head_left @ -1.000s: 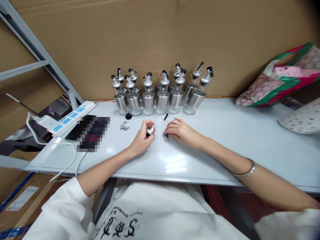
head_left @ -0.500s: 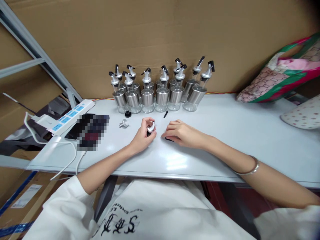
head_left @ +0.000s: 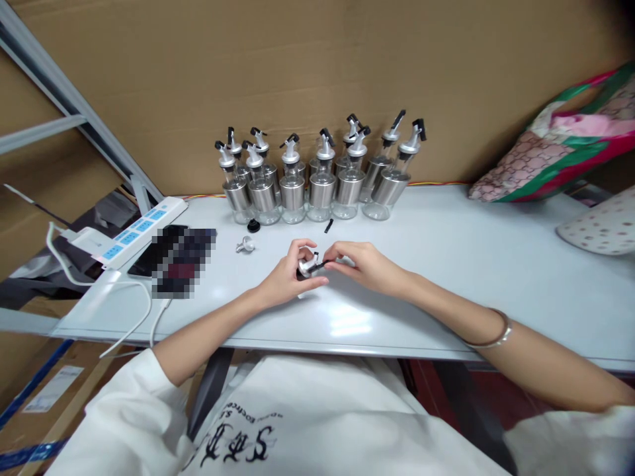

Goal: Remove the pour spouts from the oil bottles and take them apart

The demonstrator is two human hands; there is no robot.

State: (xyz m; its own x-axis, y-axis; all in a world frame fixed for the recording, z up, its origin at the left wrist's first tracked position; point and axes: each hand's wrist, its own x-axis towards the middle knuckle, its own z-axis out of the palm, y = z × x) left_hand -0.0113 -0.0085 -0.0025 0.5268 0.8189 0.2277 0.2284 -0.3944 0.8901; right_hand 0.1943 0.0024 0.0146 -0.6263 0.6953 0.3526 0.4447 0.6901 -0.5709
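My left hand [head_left: 288, 274] is closed around a silver pour spout [head_left: 308, 266] with a black stopper base, its nozzle pointing right. Between the thumb and fingers of my right hand [head_left: 364, 268] is a small black flip lever [head_left: 320, 266], whose left end meets the spout. Just behind my hands, another black lever [head_left: 328, 225] lies on the table. To the left rest a loose silver spout piece [head_left: 245, 244] and a black stopper [head_left: 253, 226]. Several glass bottles [head_left: 292, 192] with steel sleeves and black-tipped spouts stand in rows at the back.
A white power strip [head_left: 143, 231] with plugged-in cables lies on the table's left [head_left: 223, 324], beside dark phones [head_left: 171, 264], partly blurred out. At the right are a patterned bag [head_left: 540, 158] and a white dotted object [head_left: 602, 228]. Cardboard [head_left: 198, 79] backs the table.
My right hand has lifted the black lever from the tabletop and brought it left against the spout. My left hand has shifted slightly right and turned the spout towards it.
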